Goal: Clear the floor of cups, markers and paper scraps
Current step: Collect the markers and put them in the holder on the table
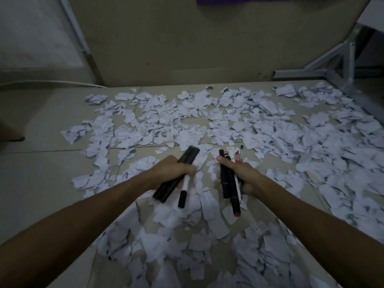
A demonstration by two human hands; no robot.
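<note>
My left hand (172, 172) grips a bundle of black markers (166, 189) together with a white marker with a black cap (184, 192). My right hand (244, 176) grips another bunch of markers and pens (228, 183), mostly black, one with a red tip at the bottom and red pens sticking out on top. Both hands hover above the floor. Torn white paper scraps (199, 121) cover the tiled floor (41, 173) in a thick layer, from the wall to below my arms. No cups are in view.
A beige wall (187, 48) closes the far side. A grey metal frame leg (342, 63) stands at the right back. A white cable (52, 82) runs along the left wall base. Bare tiles lie to the left of the scraps.
</note>
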